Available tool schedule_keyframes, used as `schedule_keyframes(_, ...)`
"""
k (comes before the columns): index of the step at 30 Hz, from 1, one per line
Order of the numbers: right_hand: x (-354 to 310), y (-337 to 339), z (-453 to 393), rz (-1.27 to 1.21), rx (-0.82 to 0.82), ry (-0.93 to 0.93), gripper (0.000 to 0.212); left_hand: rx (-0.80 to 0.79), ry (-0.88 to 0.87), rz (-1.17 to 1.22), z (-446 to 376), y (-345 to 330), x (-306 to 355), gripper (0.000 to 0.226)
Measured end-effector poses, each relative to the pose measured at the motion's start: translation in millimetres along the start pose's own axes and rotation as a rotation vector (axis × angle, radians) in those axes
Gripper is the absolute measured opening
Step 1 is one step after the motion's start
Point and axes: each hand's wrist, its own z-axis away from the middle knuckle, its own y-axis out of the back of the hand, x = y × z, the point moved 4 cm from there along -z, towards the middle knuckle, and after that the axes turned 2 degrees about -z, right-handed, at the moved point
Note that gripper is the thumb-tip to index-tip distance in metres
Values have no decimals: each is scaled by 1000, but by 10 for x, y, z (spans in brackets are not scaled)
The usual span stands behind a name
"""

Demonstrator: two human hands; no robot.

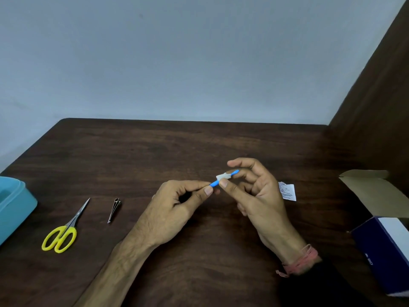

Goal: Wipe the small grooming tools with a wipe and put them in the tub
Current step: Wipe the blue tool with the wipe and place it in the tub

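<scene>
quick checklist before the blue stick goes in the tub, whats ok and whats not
1. Left hand pinches one end of the thin blue plastic stick: ok.
2. Right hand holds the small white wipe wrapped around the stick's middle: ok.
3. Whole stick wiped: cannot tell; both blue ends still show bare.
4. Light blue plastic tub at the table's left edge, open top: ok.
5. Yellow-handled scissors and metal nail clipper wiped and in the tub: not ok; both lie on the dark wooden table.

Wooden table [177,140]: scissors [64,229], clipper [114,209], tub [13,204]
</scene>
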Motion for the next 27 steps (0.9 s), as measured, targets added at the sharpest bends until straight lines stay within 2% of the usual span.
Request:
schedule_keyframes(5,16,38,-17,-29,47,-17,35,126,8,108,3,36,47,17)
schedule_keyframes(10,-1,-21,5,74,-18,18,38,83,-16,55,19,34,88,20)
schedule_keyframes(14,-7,21,-8,17,53,0,42,94,-17,21,9,50,84,20)
schedule_keyframes(18,-6,-26,-2,65,-11,14,41,69,-19,13,15,46,82,21)
schedule_keyframes(21,-12,7,-3,60,36,19,44,70,-14,26,20,42,89,20)
schedule_keyframes(25,-25,-29,13,88,-23,21,43,64,-25,24,12,39,82,20)
schedule_keyframes(27,-40,-12,9,83,16,20,44,66,-25,19,12,47,77,20)
